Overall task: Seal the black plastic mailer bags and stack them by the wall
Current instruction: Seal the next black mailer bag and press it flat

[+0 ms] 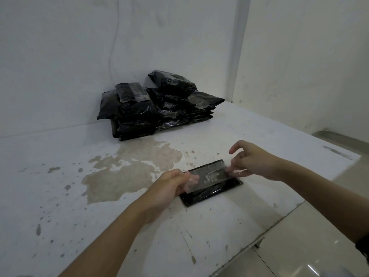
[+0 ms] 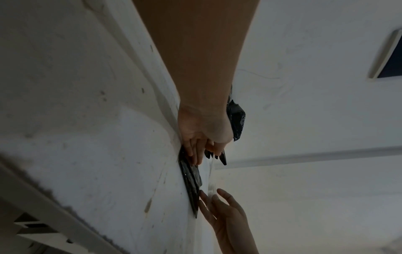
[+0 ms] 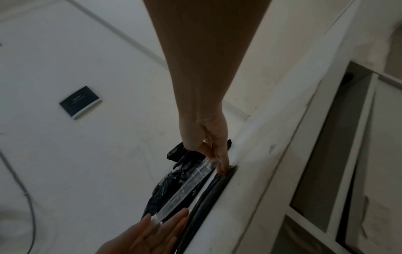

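Observation:
A flat black mailer bag (image 1: 217,189) lies on the white table (image 1: 79,196) near its right front. Just above the bag hangs a strip of clear tape (image 1: 209,175), stretched between both hands. My left hand (image 1: 185,181) pinches the tape's left end, and my right hand (image 1: 234,169) pinches the right end with its index finger lifted. The right wrist view shows the tape (image 3: 191,182) hanging a little above the bag (image 3: 208,197), which lies along the table top. A pile of black bags (image 1: 159,104) sits against the back wall.
The table's right edge (image 1: 279,222) runs close beside the bag, with tiled floor (image 1: 319,236) beyond it. A worn brownish patch (image 1: 129,172) marks the table between the bag and the pile. White walls (image 1: 60,56) meet in a corner behind the pile.

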`<action>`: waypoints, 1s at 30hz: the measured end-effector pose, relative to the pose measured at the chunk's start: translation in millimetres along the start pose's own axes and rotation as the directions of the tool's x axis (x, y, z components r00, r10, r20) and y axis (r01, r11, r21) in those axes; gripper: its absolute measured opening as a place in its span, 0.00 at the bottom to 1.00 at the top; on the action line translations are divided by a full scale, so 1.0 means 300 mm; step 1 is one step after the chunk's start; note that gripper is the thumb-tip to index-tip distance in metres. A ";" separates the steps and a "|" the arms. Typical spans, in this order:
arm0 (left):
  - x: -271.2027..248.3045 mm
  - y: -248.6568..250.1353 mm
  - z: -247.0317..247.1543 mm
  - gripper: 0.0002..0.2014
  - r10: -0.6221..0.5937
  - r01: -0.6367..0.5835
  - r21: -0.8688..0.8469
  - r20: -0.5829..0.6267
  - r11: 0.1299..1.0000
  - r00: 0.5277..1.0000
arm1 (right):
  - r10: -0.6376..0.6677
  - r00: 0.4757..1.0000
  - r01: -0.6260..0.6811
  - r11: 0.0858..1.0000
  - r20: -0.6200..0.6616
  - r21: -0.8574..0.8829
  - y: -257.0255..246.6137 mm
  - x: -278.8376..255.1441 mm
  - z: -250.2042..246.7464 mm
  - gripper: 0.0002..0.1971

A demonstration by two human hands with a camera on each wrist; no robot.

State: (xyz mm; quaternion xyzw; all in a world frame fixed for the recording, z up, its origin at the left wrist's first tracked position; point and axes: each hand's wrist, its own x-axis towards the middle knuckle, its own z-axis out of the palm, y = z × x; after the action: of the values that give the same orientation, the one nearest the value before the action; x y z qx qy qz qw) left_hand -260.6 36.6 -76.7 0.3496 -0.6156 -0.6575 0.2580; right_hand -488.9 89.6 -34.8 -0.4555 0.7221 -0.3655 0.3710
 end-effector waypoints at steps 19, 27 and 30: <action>-0.001 -0.003 0.003 0.11 0.036 0.059 0.250 -0.358 0.967 0.933 | -0.056 0.985 0.055 0.998 -0.161 -0.012 0.089 -0.012 0.023 0.20; 0.001 -0.022 0.036 0.11 0.225 -0.008 0.470 -0.407 0.883 0.885 | -0.184 0.929 0.171 0.983 -0.320 -0.069 0.146 0.000 0.068 0.17; 0.003 -0.031 0.048 0.09 0.287 -0.037 0.536 -0.391 0.843 0.875 | -0.338 0.880 0.285 0.938 -0.333 -0.199 0.162 -0.009 0.083 0.15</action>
State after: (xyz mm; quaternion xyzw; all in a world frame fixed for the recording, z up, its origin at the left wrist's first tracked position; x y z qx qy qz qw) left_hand -271.4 45.9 -86.2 0.4950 -0.7177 -0.3438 0.3488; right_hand -485.2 102.8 -87.9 -0.5160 0.7196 -0.4449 0.1339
